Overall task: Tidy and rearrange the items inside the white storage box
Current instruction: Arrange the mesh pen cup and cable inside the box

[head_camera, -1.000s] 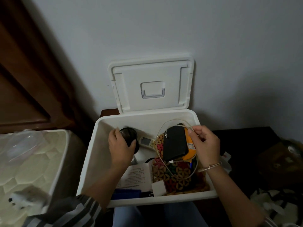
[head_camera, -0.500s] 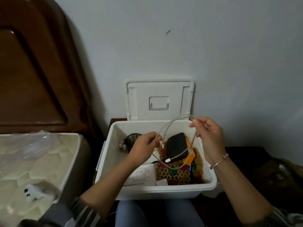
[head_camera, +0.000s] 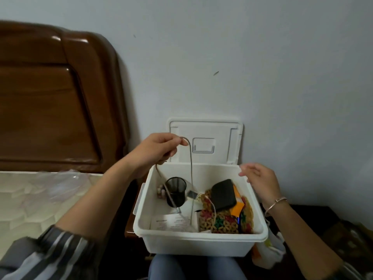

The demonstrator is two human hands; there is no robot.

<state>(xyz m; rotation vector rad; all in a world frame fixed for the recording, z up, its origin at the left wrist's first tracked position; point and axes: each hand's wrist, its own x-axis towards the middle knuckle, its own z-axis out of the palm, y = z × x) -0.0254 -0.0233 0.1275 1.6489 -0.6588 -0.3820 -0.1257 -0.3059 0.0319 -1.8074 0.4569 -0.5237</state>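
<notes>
Left hand (head_camera: 156, 149) pinches thin pale cable (head_camera: 191, 168) above white plastic storage box (head_camera: 201, 242); right hand (head_camera: 259, 179) open, empty. Risk: trailing end may snag black mesh cup (head_camera: 176, 191), tipping it.

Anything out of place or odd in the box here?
Mainly the white cable: the left hand holds it up and it trails loosely across the box contents. The black mesh cup lies tipped over.

The left hand (head_camera: 156, 150) pinched a pale cable (head_camera: 191, 174) above the white storage box (head_camera: 197, 242), its strands hanging inside near a black mesh cup (head_camera: 176, 191), while the right hand (head_camera: 260, 179) hovered open-fingered over the box's right rim.
</notes>
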